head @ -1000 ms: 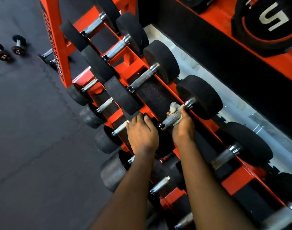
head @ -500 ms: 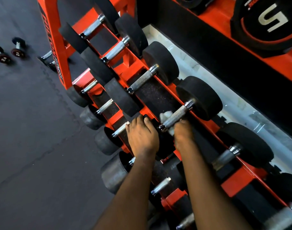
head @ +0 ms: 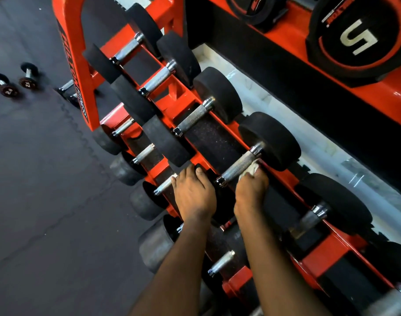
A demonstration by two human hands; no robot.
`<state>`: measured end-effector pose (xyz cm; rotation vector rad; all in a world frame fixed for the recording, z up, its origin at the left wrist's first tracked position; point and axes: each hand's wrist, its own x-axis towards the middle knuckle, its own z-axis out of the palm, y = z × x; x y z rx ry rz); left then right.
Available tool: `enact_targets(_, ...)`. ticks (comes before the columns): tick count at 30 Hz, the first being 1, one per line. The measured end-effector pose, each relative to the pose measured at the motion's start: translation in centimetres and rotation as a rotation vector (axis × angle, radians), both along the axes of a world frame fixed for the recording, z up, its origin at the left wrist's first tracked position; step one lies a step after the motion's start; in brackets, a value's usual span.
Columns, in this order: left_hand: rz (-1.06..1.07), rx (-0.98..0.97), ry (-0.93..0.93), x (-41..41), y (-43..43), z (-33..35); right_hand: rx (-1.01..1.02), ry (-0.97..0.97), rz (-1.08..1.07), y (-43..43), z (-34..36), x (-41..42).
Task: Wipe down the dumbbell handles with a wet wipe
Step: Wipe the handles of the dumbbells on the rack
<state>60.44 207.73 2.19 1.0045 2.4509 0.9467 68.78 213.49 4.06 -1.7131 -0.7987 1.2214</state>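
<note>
Two hands: both over the top tier of the orange rack (head: 74, 71).
Right hand (head: 250, 192): curled under the knurled handle (head: 239, 166), pinching a white wet wipe (head: 249, 171) against it; fingertips hidden beneath.
Wipe: mostly covered, only a crumpled edge shows.
Left hand (head: 193, 195): flat, fingers together, on the near head of that dumbbell, which it largely hides.
Lower-right dumbbells: cut off, blurred.
Floor dumbbells (head: 14, 80): numerals hard to read.

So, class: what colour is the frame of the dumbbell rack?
Orange-red, with black lettering on the upright of the rack frame; the head view shows it.
</note>
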Motion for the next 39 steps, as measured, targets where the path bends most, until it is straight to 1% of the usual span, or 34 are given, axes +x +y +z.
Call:
enact_targets(2, -0.01, -0.032, -0.014, -0.1, 0.0, 0.0, -0.001, -0.137, 0.115, -2.0, 0.1, 0.8)
enact_targets(5, -0.061, -0.071, -0.007, -0.3, -0.2, 0.9, 0.029, -0.181, 0.225, -3.4, 1.5, 1.5)
enact_targets(7, -0.057, -0.062, 0.008, -0.8, -0.4, 1.6, 0.047, -0.19, 0.228, -2.8, 2.1, 1.5)
enact_targets(9, 0.018, -0.001, 0.075, -2.4, -0.3, 2.3, 0.112, -0.215, 0.264, -2.1, 2.9, 0.8)
enact_targets(11, 0.089, 0.07, 0.171, -5.0, 0.5, 2.9, 0.133, -0.263, 0.332, -0.7, 3.5, -0.5)
enact_targets(13, 0.136, 0.081, 0.266, -8.1, 1.8, 3.3, 0.129, -0.203, 0.409, 0.6, 3.9, -2.2)
enact_targets(15, 0.144, 0.066, 0.301, -11.1, 3.5, 3.7, 0.141, -0.176, 0.485, 2.3, 3.7, -4.1)
enact_targets(18, 0.108, 0.027, 0.167, -14.9, 7.1, 3.1, 0.222, -0.338, 0.558, 5.8, 3.2, -7.7)
enact_targets(20, 0.064, -0.008, 0.042, -16.3, 9.4, 2.0, 0.41, -0.401, 0.589, 7.9, 4.0, -10.2)
enact_targets(21, 0.06, -0.017, -0.017, -16.6, 10.3, 1.6, 0.512, -0.436, 0.643, 8.9, 4.0, -11.5)
enact_targets(22, 0.076, -0.031, -0.059, -16.0, 10.3, 1.6, 0.617, -0.499, 0.739, 9.2, 4.2, -11.8)
enact_targets(23, 0.102, -0.05, -0.067, -17.4, 11.8, 0.7, 0.653, -0.591, 0.872, 11.5, 2.7, -14.0)
enact_targets(26, 0.152, 0.016, -0.048, -16.0, 10.8, 0.6, 0.711, -0.951, 1.414, 11.6, 0.2, -12.7)
enact_targets(27, 0.146, 0.04, -0.043, -16.1, 10.8, 0.4, 0.751, -1.031, 1.536, 11.5, -0.5, -12.3)
enact_targets(28, 0.14, 0.06, -0.042, -16.0, 10.8, 0.2, 0.792, -1.072, 1.61, 11.6, -0.6, -11.7)
enact_targets(29, 0.144, 0.073, -0.051, -16.3, 10.7, 0.1, 0.843, -1.104, 1.626, 12.3, -0.5, -11.4)
enact_targets(30, 0.154, 0.077, -0.075, -16.3, 10.7, 0.2, 0.824, -1.128, 1.612, 13.3, -0.3, -11.0)
enact_targets(32, 0.159, 0.091, -0.108, -16.3, 10.9, 0.4, 0.678, -1.189, 1.479, 15.6, 0.8, -11.1)
enact_targets(33, 0.157, 0.093, -0.12, -16.3, 10.9, 0.4, 0.624, -1.238, 1.394, 16.3, 0.9, -11.4)
enact_targets(34, 0.159, 0.096, -0.129, -16.3, 10.8, 0.4, 0.589, -1.243, 1.343, 16.1, 0.8, -12.0)
enact_targets(35, 0.162, 0.094, -0.136, -16.3, 10.8, 0.4, 0.608, -1.206, 1.354, 15.1, 0.5, -12.7)
enact_targets(37, 0.17, 0.087, -0.146, -16.3, 10.8, 0.4, 0.697, -1.023, 1.51, 12.3, -0.8, -13.3)
enact_targets(38, 0.175, 0.081, -0.15, -16.2, 10.8, 0.4, 0.749, -0.978, 1.572, 11.6, -1.2, -13.0)
enact_targets(39, 0.176, 0.079, -0.145, -16.2, 10.8, 0.5, 0.789, -1.012, 1.569, 12.0, -1.1, -12.5)
